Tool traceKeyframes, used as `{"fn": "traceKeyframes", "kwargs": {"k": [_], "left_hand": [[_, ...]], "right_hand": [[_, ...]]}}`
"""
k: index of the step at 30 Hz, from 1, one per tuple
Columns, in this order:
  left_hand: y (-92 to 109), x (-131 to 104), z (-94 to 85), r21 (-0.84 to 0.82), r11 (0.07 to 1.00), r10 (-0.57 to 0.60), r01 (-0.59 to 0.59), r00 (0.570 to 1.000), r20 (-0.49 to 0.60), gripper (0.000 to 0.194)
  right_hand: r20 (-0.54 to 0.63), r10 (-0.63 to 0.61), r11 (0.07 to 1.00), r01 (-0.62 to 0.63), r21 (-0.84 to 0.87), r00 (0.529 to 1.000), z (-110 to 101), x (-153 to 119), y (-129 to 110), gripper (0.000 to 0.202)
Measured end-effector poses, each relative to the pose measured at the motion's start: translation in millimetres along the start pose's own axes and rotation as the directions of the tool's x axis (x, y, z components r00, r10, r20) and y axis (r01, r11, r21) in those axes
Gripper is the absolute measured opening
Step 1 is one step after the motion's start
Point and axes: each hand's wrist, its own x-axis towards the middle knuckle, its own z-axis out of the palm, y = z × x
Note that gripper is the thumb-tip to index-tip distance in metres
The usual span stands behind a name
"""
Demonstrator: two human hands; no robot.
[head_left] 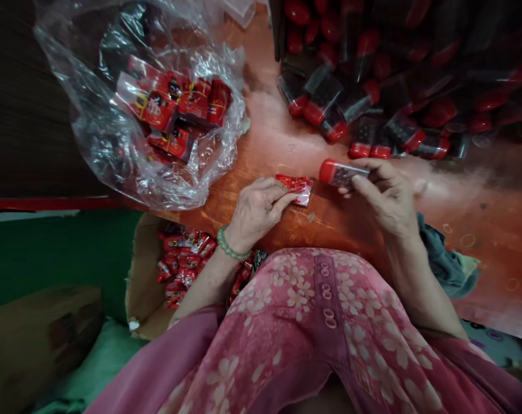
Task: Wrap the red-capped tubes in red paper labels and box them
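My left hand (257, 211), with a green bead bracelet on its wrist, pinches a small red printed sleeve (296, 188) just above the table's near edge. To its right, my right hand (386, 192) grips a clear container with a red cap (342, 173). The container lies sideways, cap toward the left, with dark contents showing through its wall. A narrow gap separates the container from the sleeve, and the two do not touch.
An open clear plastic bag (153, 187) with red printed packs stands at the upper left. Red-capped containers (364, 138) are heaped at the upper right. Below the table edge, a cardboard box (146, 276) holds wrapped red pieces. A dark cloth (444, 261) lies by my right wrist.
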Motion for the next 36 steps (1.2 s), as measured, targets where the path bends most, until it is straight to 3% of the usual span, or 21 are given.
{"fn": "traceKeyframes", "kwargs": {"k": [3, 6, 11, 19, 25, 30, 36], "left_hand": [[-0.8, 1.0, -1.4, -0.009, 0.999, -0.041, 0.041, 0.999, 0.029, 0.036], [-1.8, 0.5, 0.9, -0.033, 0.996, -0.083, 0.083, 0.997, -0.001, 0.028], [2.4, -2.4, -2.5, -0.159, 0.981, -0.137, 0.112, 0.978, -0.158, 0.016], [19.9, -7.2, -15.2, -0.200, 0.979, -0.068, 0.032, 0.982, -0.176, 0.019], [27.4, -8.0, -15.7, -0.284, 0.959, -0.033, -0.011, 0.988, -0.151, 0.017], [26.5, -11.5, -11.9, -0.286, 0.958, -0.056, 0.030, 0.995, -0.086, 0.021], [26.7, -12.0, -6.0, -0.284, 0.959, -0.015, 0.011, 1.000, -0.012, 0.012]], "right_hand": [[0.046, 0.065, 0.996, -0.067, 0.051, 0.997, 22.4, -7.2, 11.4, 0.030], [0.037, 0.068, 0.998, -0.067, -0.015, 0.997, 30.6, -7.4, 19.6, 0.027], [0.024, -0.024, 0.994, 0.026, -0.105, 0.999, 16.3, -7.5, 16.0, 0.024], [-0.022, -0.187, 0.971, 0.181, -0.157, 0.982, 0.9, -30.6, -12.3, 0.025], [0.123, -0.282, 0.896, 0.307, -0.322, 0.951, 5.9, -38.1, -27.1, 0.018], [0.313, -0.356, 0.751, 0.469, -0.465, 0.880, 2.8, -38.4, -39.0, 0.022], [0.491, -0.286, 0.670, 0.538, -0.512, 0.823, 2.1, -35.8, -56.0, 0.022]]}}
